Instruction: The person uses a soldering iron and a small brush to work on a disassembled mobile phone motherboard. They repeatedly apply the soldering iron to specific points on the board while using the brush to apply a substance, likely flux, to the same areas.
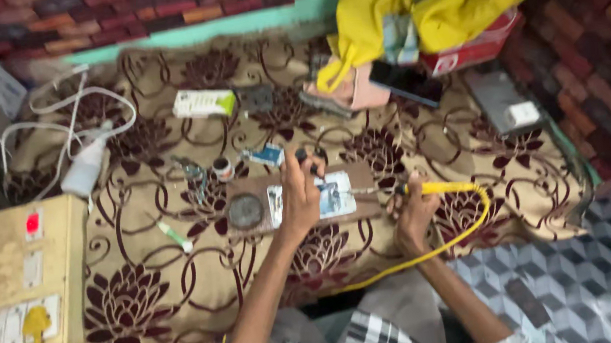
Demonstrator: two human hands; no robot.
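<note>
Head view, as I read it: left hand [300,195] rests on the phone [327,196] lying on a brown board [248,210] at mid-cloth [180,285], fingers curled round a small dark part I cannot identify. Right hand [411,213], just right of the board, is closed around a yellow iron [438,188], its tip pointing left at the phone, its cord [437,248] trailing near. A switchboard [4,282] sits far left.

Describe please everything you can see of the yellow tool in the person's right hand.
The yellow tool is slim and pen-shaped, with a handle that looks like plastic. It lies almost level in the right hand, its thin metal tip pointing left onto the small board that the left hand steadies. A yellow cord leaves its rear end and curves down across the patterned cloth toward the person's lap.
</note>
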